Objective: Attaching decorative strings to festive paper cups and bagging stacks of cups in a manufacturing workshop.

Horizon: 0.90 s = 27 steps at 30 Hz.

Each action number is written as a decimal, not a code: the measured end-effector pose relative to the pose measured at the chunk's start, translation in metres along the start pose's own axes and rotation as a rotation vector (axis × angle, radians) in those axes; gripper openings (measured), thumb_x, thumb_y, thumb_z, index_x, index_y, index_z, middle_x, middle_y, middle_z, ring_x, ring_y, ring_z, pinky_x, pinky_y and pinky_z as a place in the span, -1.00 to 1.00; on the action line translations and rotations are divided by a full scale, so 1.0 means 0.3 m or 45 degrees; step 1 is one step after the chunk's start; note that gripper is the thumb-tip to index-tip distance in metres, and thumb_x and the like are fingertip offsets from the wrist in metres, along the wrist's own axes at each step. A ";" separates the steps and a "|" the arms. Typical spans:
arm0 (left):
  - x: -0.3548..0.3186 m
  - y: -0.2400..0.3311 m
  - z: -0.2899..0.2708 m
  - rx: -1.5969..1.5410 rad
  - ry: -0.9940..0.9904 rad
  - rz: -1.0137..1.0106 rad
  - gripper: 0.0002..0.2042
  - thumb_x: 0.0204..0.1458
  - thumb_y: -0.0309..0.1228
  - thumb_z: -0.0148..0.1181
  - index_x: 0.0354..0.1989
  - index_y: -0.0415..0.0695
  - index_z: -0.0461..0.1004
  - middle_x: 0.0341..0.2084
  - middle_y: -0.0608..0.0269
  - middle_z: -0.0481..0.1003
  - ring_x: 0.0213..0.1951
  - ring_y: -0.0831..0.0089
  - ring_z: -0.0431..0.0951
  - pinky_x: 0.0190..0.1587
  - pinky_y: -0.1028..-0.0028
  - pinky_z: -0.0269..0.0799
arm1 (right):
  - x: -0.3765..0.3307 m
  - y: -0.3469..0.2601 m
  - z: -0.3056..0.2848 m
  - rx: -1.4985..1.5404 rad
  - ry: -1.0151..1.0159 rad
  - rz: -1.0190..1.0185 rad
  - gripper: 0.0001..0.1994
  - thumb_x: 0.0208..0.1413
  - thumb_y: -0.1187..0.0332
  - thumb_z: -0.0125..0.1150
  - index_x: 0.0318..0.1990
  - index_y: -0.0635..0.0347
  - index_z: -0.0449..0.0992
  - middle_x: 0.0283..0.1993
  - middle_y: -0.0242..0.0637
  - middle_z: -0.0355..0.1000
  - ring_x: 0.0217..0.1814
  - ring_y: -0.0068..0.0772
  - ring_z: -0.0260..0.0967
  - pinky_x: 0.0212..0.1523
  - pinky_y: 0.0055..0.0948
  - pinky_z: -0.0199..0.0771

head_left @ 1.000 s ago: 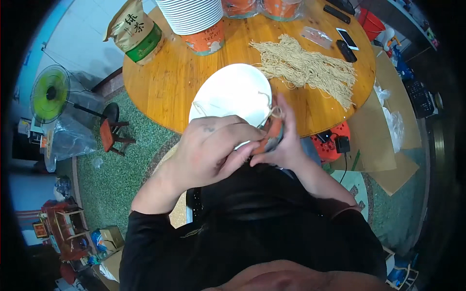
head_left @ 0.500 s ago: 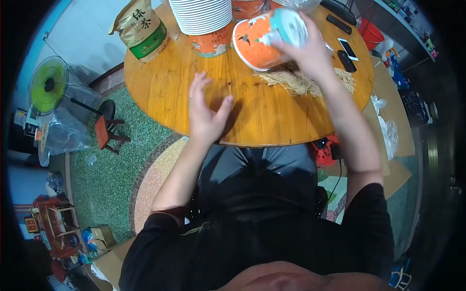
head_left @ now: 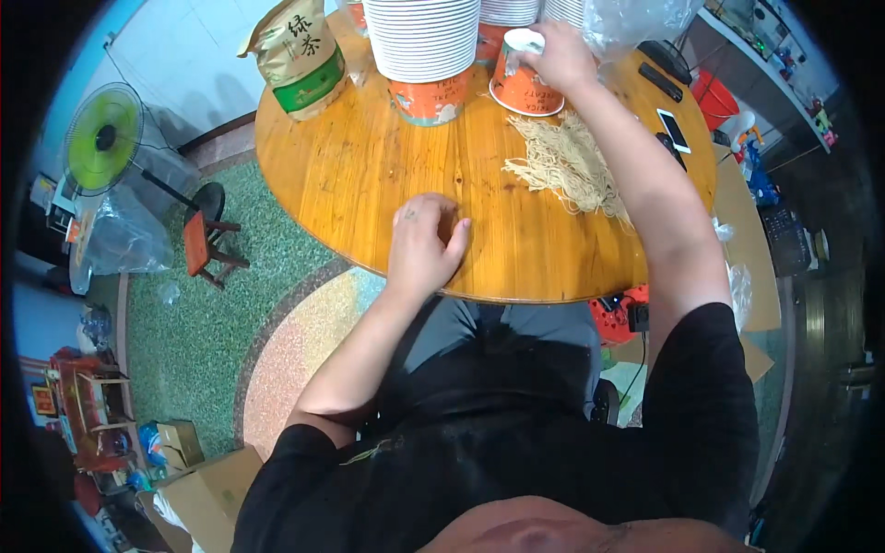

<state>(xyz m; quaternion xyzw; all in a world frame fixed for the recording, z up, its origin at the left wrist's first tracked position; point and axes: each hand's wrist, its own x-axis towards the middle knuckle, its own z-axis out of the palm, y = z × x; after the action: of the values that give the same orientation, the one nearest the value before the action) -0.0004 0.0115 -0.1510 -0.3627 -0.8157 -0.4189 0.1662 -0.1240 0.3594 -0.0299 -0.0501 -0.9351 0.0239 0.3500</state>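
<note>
An orange paper bucket (head_left: 526, 91) with printed decoration stands upside down near the far side of the round wooden table (head_left: 350, 184), its wide white rim at the bottom. Fingers of my right hand (head_left: 564, 60) close on its upper end. My left hand (head_left: 426, 241) lies near the table's front edge, fingers loosely curled, thumb apart, and nothing visible in it. Between the bucket and my right forearm spreads a tangled heap of beige strings (head_left: 567, 170). Left of the bucket rises a tall stack of nested paper buckets (head_left: 424, 46) with white rims.
A gold and green pouch (head_left: 304, 66) stands at the far left of the table. More bucket stacks and clear plastic (head_left: 636, 23) are at the back. A phone (head_left: 674, 131) and a black remote (head_left: 661, 81) lie at right. A fan (head_left: 103, 138) and stool (head_left: 197, 241) stand on the floor.
The orange bucket was tilted on its side in my right hand over the strings; now it stands rim-down farther back. My left hand has lowered toward the table's front edge, its fingers curling.
</note>
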 end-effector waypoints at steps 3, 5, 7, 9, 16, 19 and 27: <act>-0.018 -0.019 -0.006 0.031 -0.005 0.018 -0.76 0.05 -0.38 0.37 -0.18 -0.21 0.49 -0.22 0.00 0.54 -0.05 -0.01 0.54 0.11 0.08 0.39 | 0.042 -0.165 -0.177 0.379 0.350 -0.068 -0.59 0.21 0.18 0.35 0.08 0.27 0.59 0.02 0.01 0.57 0.11 0.03 0.53 0.15 -0.14 0.48; -0.016 -0.008 -0.019 0.044 -0.003 0.028 -0.75 0.05 -0.38 0.37 -0.19 -0.21 0.49 -0.23 0.01 0.54 -0.06 -0.01 0.54 0.10 0.09 0.39 | 0.092 -0.267 -0.334 0.593 0.432 -0.106 -0.69 0.26 0.30 0.23 0.05 0.29 0.58 0.05 0.14 0.53 0.14 0.14 0.48 0.18 -0.13 0.45; -0.015 -0.001 -0.018 0.017 -0.004 0.017 -0.76 0.05 -0.37 0.37 -0.20 -0.22 0.49 -0.23 0.01 0.54 -0.08 -0.01 0.54 0.10 0.10 0.39 | 0.181 -0.341 -0.439 0.650 0.768 -0.494 -0.71 0.26 0.34 0.21 0.05 0.29 0.58 -0.01 0.14 0.55 0.09 0.13 0.51 0.16 -0.11 0.46; -0.010 0.009 -0.013 0.021 -0.003 0.036 -0.76 0.05 -0.37 0.37 -0.20 -0.22 0.50 -0.24 0.01 0.54 -0.08 -0.01 0.54 0.10 0.10 0.39 | 0.281 -0.359 -0.494 0.531 0.837 -0.647 -0.68 0.28 0.31 0.18 0.08 0.32 0.57 0.01 0.16 0.55 0.10 0.13 0.51 0.18 -0.10 0.46; -0.005 0.008 -0.016 0.031 -0.036 -0.010 -0.76 0.07 -0.35 0.36 -0.21 -0.22 0.49 -0.25 0.00 0.53 -0.08 -0.02 0.54 0.08 0.10 0.39 | 0.490 -0.465 -0.583 0.066 -0.143 -0.509 -0.70 0.27 0.26 0.16 -0.02 0.27 0.66 -0.07 0.12 0.61 0.01 0.11 0.57 0.11 -0.10 0.52; -0.001 0.003 -0.010 0.029 -0.030 -0.013 -0.77 0.08 -0.36 0.36 -0.19 -0.22 0.52 -0.23 0.02 0.56 -0.09 0.01 0.56 0.09 0.13 0.41 | 0.520 -0.465 -0.625 0.050 -0.226 -0.522 -0.73 0.20 0.25 0.24 -0.10 0.25 0.70 -0.15 0.10 0.63 -0.07 0.06 0.60 0.06 -0.12 0.54; -0.015 -0.010 -0.016 0.032 -0.025 -0.019 -0.76 0.08 -0.33 0.35 -0.22 -0.23 0.52 -0.25 -0.02 0.55 -0.09 -0.03 0.55 0.06 0.11 0.42 | 0.516 -0.504 -0.670 0.146 -0.223 -0.428 -0.70 0.08 0.17 0.41 -0.17 0.23 0.73 -0.27 0.04 0.65 -0.19 -0.04 0.64 -0.06 -0.17 0.58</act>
<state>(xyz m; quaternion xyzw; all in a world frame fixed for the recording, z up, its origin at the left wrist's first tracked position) 0.0002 0.0044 -0.1525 -0.3587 -0.8250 -0.4063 0.1597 -0.1196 0.2283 0.2347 0.1290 -0.9543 0.0227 0.2685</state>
